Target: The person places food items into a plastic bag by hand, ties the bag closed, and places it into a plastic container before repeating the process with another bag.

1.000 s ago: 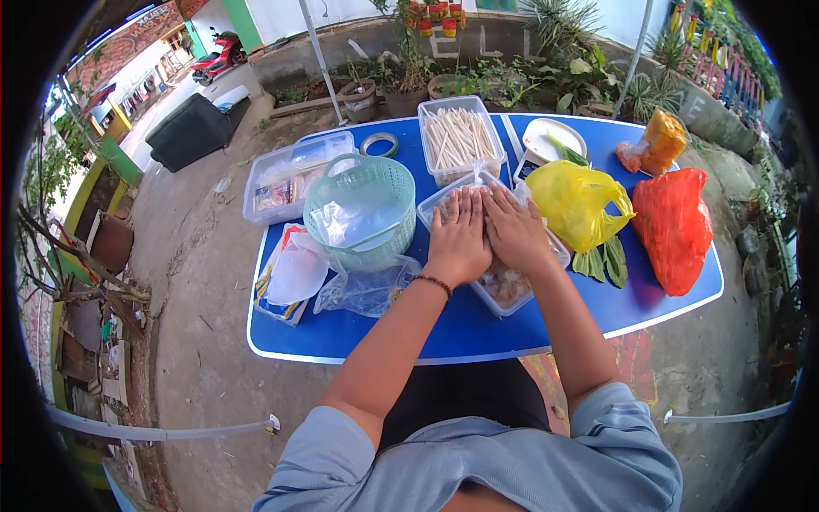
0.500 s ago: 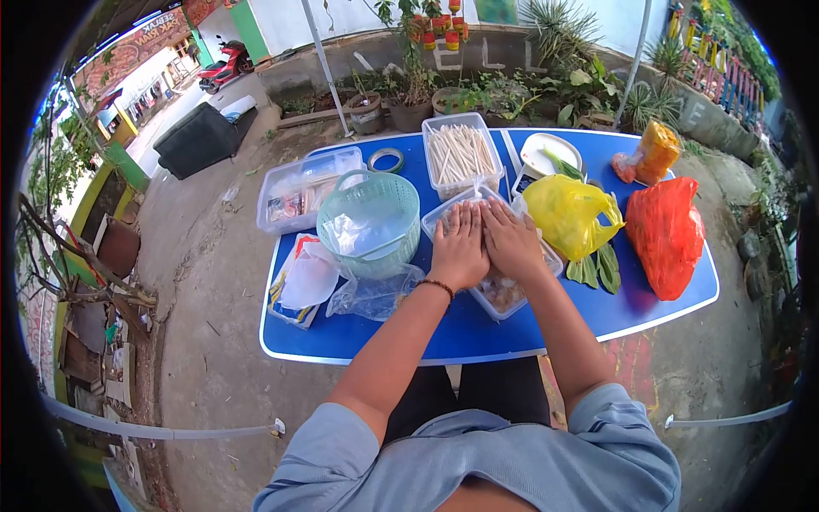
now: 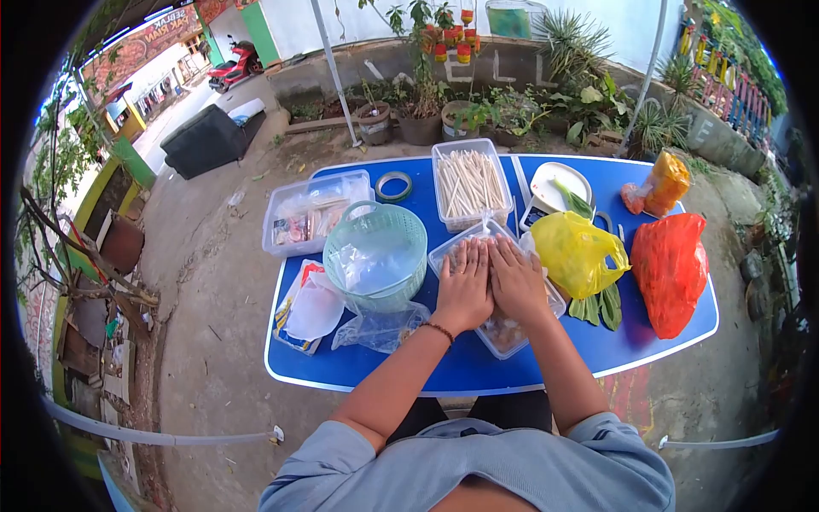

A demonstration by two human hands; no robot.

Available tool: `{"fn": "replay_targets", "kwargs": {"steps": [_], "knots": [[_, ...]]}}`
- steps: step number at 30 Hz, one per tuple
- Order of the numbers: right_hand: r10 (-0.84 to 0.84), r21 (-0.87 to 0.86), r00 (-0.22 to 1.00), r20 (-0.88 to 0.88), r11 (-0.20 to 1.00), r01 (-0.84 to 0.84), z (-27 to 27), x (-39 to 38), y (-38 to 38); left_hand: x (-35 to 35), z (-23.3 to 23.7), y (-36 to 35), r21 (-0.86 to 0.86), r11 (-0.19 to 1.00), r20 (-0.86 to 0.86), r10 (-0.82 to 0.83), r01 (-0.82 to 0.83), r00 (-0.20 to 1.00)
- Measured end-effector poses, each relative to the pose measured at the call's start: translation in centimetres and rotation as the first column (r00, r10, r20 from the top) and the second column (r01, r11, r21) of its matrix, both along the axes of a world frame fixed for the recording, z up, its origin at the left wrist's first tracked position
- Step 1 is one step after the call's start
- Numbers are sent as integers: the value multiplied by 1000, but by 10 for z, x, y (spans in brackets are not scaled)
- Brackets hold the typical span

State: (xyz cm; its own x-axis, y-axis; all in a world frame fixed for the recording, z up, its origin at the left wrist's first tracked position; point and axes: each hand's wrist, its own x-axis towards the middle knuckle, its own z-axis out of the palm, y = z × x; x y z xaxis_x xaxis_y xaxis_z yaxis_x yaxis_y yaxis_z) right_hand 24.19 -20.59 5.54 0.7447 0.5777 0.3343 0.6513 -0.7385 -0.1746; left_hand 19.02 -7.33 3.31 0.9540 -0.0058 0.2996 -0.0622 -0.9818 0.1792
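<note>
Both of my hands lie side by side, palms down, over a clear plastic container [image 3: 505, 341] on the blue table [image 3: 401, 373]. My left hand [image 3: 465, 286] has its fingers stretched out flat, with a beaded bracelet at the wrist. Beside it, my right hand [image 3: 518, 282] is also flat, and the two hands touch along their inner edges. A clear plastic bag [image 3: 487, 227] with a gathered top shows just beyond the fingertips. What lies directly under the palms is hidden; light brown pieces show at the container's near end.
A teal basket [image 3: 375, 256], a lidded box [image 3: 286, 230] and a tape roll [image 3: 393, 186] are left. Behind my hands is a box of sticks [image 3: 469, 188]. To the right are a yellow bag [image 3: 576, 256], green leaves [image 3: 597, 309], a plate [image 3: 560, 186] and a red bag [image 3: 670, 277].
The view has tilted, so the table and everything on it appear lower. My hands remain flat and together over the container.
</note>
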Motion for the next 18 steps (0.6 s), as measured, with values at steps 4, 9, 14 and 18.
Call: {"fn": "replay_targets", "kwargs": {"steps": [4,9,14,18], "knots": [[1,7,1000,-22,1000,0,2,0,1,-3,1,1,-40,999,22,-9,10,1000],[2,25,999,-45,1000,-1,2,1,0,-3,2,1,-163,986,52,-34,42,998],[52,154,990,-128,988,-32,14,0,-2,-16,18,17,-570,760,276,-182,313,944],[68,262,998,6,963,-67,13,0,-2,-58,46,34,-789,433,410,-160,437,898]]}}
